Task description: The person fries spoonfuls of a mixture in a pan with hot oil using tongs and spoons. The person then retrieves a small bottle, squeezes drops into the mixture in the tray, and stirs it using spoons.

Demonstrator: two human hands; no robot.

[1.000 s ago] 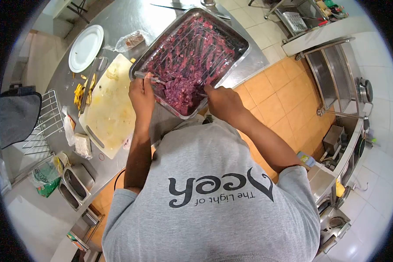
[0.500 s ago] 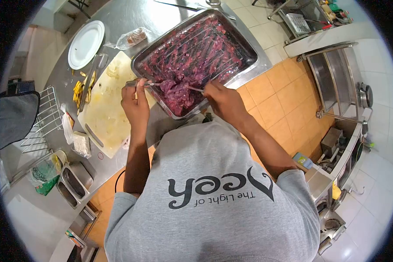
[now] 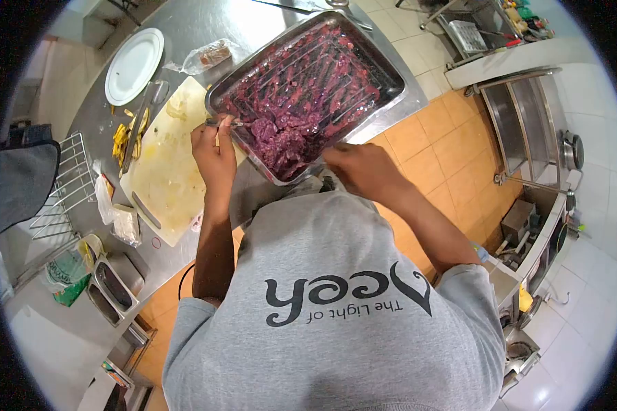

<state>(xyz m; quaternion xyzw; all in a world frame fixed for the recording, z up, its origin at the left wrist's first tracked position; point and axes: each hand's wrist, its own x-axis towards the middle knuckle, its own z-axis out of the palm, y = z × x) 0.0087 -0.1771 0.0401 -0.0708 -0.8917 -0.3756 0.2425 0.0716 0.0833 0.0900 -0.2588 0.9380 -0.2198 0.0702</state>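
Observation:
A dark rectangular baking tray (image 3: 391,75) holds wet purple mash (image 3: 281,140), heaped at its near left corner and thinly smeared elsewhere. My left hand (image 3: 214,151) is closed around the handle of a metal utensil (image 3: 236,124), whose tip reaches over the tray's left rim. Whether it is a fork or a spoon I cannot tell. At the tray's near right edge, my right hand (image 3: 363,168) is closed on a thin metal utensil (image 3: 314,166) that points into the heap. Its working end is hidden in the mash.
A stained cutting board (image 3: 171,151) lies left of the tray. Beyond it are a knife (image 3: 138,130), yellow peels (image 3: 120,144) and a white plate (image 3: 134,66). A plastic-wrapped brown block (image 3: 212,56) lies behind. A metal trolley (image 3: 528,130) stands right.
My right hand has moved slightly down and to the right, drawing its utensil toward the tray's near edge. The purple heap has spread lower and flatter. My left hand has shifted only slightly.

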